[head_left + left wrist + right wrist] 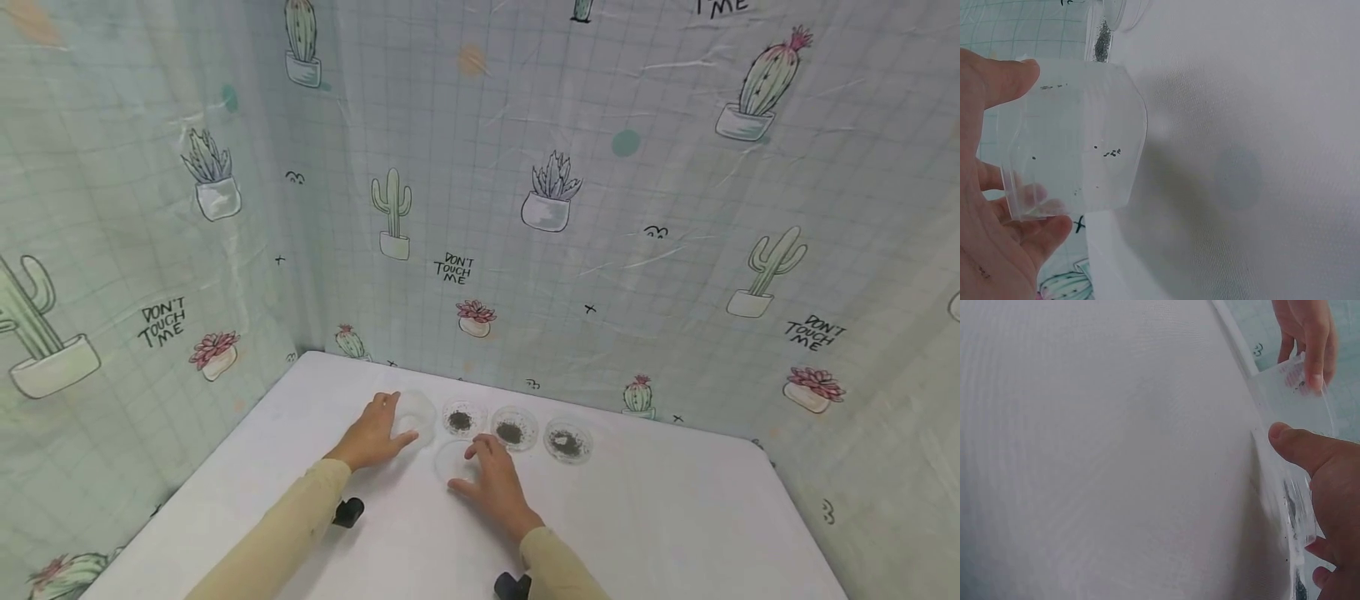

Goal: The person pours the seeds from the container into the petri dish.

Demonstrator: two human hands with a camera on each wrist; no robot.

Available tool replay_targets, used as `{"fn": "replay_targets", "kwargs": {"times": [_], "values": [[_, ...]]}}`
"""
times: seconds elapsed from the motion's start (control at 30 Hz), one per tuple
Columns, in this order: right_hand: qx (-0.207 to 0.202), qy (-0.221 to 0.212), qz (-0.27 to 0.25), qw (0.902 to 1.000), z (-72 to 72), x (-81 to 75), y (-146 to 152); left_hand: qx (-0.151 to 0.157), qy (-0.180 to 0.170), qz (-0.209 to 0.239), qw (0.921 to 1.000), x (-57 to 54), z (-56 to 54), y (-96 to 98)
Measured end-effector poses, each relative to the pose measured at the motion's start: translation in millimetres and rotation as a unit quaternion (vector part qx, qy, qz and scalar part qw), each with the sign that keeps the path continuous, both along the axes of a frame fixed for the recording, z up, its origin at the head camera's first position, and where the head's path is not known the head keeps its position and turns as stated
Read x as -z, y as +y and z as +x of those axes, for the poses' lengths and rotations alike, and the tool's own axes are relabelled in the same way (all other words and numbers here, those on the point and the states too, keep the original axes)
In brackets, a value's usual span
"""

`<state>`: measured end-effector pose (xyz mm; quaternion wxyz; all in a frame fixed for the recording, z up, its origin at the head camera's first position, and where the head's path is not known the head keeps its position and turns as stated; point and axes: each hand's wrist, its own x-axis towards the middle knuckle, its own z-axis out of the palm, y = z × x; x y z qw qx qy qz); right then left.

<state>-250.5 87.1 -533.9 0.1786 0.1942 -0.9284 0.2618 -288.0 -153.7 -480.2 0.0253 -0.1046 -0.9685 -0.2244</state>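
Note:
My left hand (372,437) grips a clear plastic tub (1079,137) by its sides, thumb on one side and fingers on the other. A few dark specks cling to the tub's walls. To its right, my right hand (491,483) curves round a clear round dish (442,462), thumb at the near edge and fingertips at the far edge. The palm hides part of this dish. Just behind stand three clear petri dishes with dark grains: a left one (460,421), a middle one (510,432) and a right one (567,443).
A white-covered table (675,517) carries everything. Sheets printed with cacti (547,200) hang along its back and sides, close behind the row of dishes. Black straps or mounts (348,512) show under both wrists.

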Motion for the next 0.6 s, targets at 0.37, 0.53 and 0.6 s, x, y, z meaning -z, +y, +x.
{"fn": "replay_targets", "kwargs": {"times": [0.37, 0.53, 0.6], "values": [[0.01, -0.083, -0.002, 0.9965, 0.8, 2.8, -1.3, 0.002, 0.004, 0.021, 0.9998, 3.5, -0.2, -4.1], [0.001, -0.085, -0.004, 0.9964, 1.6, 1.7, 0.5, -0.001, 0.006, 0.026, 0.9996, 4.0, -0.9, -3.9], [-0.002, -0.081, -0.005, 0.9967, 1.0, 1.2, 1.5, -0.002, 0.005, 0.028, 0.9996, 3.0, -1.6, -3.7]]}}
